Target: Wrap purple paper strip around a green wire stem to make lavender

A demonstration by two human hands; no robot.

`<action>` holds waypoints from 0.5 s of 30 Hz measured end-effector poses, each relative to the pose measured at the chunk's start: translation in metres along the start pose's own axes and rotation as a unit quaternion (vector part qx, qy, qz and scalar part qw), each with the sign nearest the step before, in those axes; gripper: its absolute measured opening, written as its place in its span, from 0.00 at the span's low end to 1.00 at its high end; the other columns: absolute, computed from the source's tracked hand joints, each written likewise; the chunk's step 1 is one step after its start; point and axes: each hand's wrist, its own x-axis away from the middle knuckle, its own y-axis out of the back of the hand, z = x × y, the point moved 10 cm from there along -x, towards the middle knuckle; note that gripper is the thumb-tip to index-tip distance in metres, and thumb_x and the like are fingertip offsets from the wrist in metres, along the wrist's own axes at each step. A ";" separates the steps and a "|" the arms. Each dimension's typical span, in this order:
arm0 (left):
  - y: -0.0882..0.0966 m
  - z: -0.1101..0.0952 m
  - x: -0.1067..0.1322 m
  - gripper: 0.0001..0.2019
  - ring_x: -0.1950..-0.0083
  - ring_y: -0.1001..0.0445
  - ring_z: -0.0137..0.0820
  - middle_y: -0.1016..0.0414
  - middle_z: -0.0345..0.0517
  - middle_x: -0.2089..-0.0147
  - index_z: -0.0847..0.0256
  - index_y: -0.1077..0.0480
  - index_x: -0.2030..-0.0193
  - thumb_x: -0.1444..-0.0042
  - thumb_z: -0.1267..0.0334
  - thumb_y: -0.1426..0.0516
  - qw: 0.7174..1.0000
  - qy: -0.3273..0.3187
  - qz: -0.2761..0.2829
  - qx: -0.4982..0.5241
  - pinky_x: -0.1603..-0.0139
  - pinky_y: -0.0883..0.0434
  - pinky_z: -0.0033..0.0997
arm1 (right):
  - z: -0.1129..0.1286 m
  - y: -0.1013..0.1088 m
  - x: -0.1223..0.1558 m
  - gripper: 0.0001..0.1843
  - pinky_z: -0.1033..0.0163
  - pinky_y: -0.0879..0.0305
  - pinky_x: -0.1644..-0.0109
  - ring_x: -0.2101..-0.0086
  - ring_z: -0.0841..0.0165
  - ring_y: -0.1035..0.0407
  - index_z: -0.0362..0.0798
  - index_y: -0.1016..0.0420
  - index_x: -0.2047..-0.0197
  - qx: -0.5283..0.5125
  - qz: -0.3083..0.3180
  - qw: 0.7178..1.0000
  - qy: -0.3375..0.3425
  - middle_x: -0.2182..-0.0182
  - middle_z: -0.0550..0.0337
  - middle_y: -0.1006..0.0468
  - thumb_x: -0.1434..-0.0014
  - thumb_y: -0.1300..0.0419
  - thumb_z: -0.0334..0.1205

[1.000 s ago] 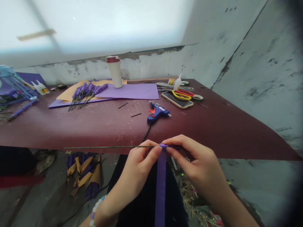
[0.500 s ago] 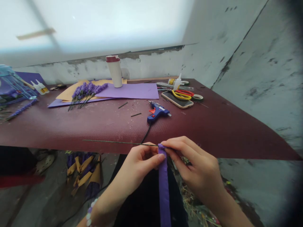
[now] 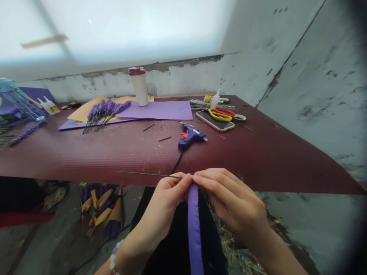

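Note:
Just in front of the table's near edge, my left hand (image 3: 169, 200) and my right hand (image 3: 232, 202) meet fingertip to fingertip. Both pinch the top end of a long purple strip (image 3: 194, 229) that hangs down between my wrists. A thin dark green wire (image 3: 146, 174) sticks out to the left from the pinch, level with the table edge. The fingers of both hands are closed on the strip and the wire where they join. A bead bracelet (image 3: 115, 259) is on my left wrist.
On the dark red table (image 3: 86, 152) lie a blue glue gun (image 3: 189, 136) with its cord, a phone with scissors (image 3: 219, 114) on it, tape rolls, a white tumbler (image 3: 139, 87), purple and tan sheets (image 3: 157, 110), and finished purple flower stems (image 3: 104, 110). Wall close on the right.
The wire has slid to the right through the pinch, so less of it sticks out on the left. My hands have closed in tighter over the strip's top end.

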 end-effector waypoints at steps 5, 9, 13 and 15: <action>0.002 -0.012 0.003 0.12 0.71 0.39 0.24 0.34 0.36 0.73 0.64 0.26 0.70 0.44 0.57 0.35 0.997 -0.044 -0.022 -0.052 0.69 0.40 0.23 | 0.002 -0.001 0.002 0.16 0.60 0.24 0.51 0.59 0.65 0.23 0.44 0.26 0.50 0.016 -0.009 1.000 0.000 0.61 0.51 0.17 0.38 0.43 0.20; 0.000 -0.031 0.008 0.12 0.70 0.37 0.26 0.31 0.37 0.72 0.62 0.26 0.71 0.40 0.58 0.38 0.976 -0.115 -0.036 -0.183 0.68 0.39 0.24 | -0.021 -0.005 0.003 0.15 0.66 0.25 0.53 0.58 0.69 0.24 0.47 0.30 0.47 -0.078 0.021 0.987 -0.140 0.58 0.55 0.21 0.37 0.42 0.28; -0.006 -0.041 0.012 0.11 0.68 0.34 0.28 0.28 0.38 0.71 0.61 0.26 0.72 0.39 0.61 0.40 0.954 -0.150 -0.033 -0.257 0.66 0.37 0.25 | -0.036 -0.012 0.008 0.14 0.67 0.27 0.52 0.56 0.69 0.24 0.55 0.29 0.47 -0.179 0.061 0.949 -0.252 0.56 0.61 0.21 0.36 0.39 0.39; -0.009 -0.042 0.013 0.11 0.69 0.34 0.27 0.28 0.38 0.71 0.61 0.25 0.71 0.39 0.61 0.41 0.950 -0.157 -0.024 -0.267 0.68 0.37 0.25 | -0.037 -0.012 0.008 0.09 0.68 0.28 0.53 0.59 0.71 0.25 0.56 0.27 0.52 -0.182 0.067 0.943 -0.269 0.59 0.64 0.21 0.37 0.38 0.40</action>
